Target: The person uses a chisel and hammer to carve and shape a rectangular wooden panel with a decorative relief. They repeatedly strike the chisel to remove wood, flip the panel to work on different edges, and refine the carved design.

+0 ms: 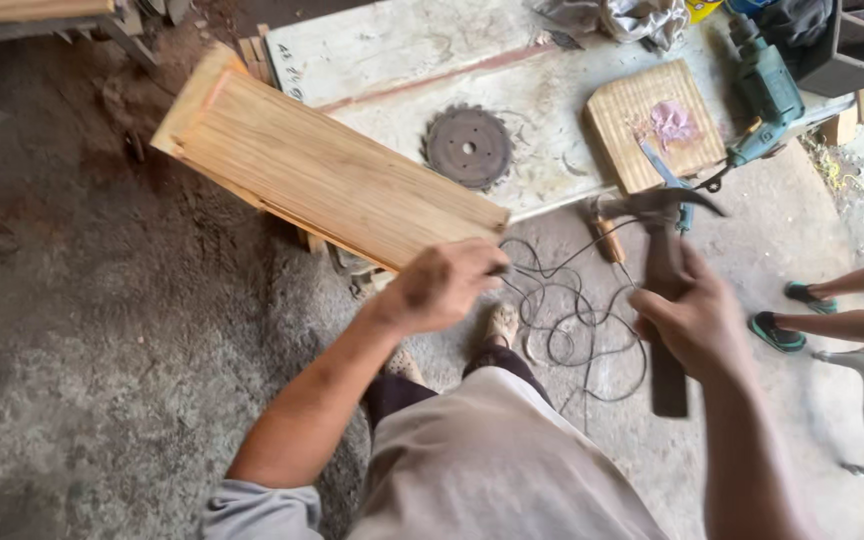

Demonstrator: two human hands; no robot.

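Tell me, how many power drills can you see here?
1. A green power drill lies at the top right on the pale board, beside the small wooden block. Cloth and a dark box near it could hide another.

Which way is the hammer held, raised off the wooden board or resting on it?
Raised: the right hand holds the hammer in the air, apart from the wooden board.

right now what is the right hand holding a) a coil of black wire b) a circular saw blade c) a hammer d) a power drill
c: the right hand is closed round the handle of a hammer, head raised near the wooden plank, while the saw blade and the power drill lie untouched on the bench.
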